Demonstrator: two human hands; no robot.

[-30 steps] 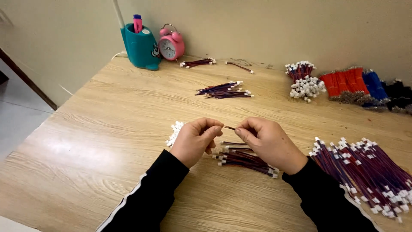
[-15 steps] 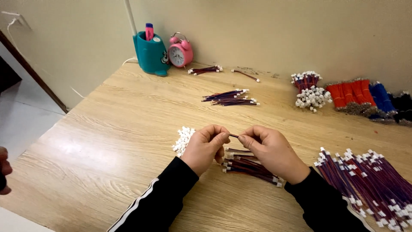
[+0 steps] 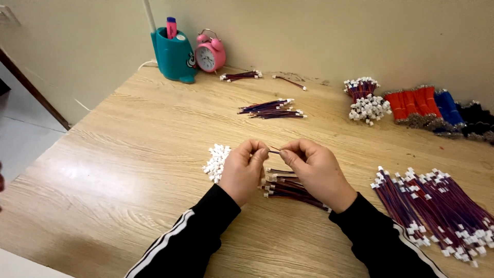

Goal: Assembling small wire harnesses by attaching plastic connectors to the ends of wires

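1. Since a moment ago, the view drifted right; my hands barely shifted.
2. My left hand (image 3: 247, 172) and right hand (image 3: 316, 172) both pinched one thin wire (image 3: 274, 151), held just above the wire pile (image 3: 290, 188).
3. I judged the joining step underway, white plugs (image 3: 217, 161) just left.
4. Next called for steady fingertip alignment.

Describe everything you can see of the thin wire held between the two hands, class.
The thin wire is short and dark, reddish in the little that shows. It runs almost level above the wooden table, pinched at one end by the left hand and at the other by the right hand. Only the short span between the fingertips shows; its ends are hidden. A small bundle of wires lies just beneath.
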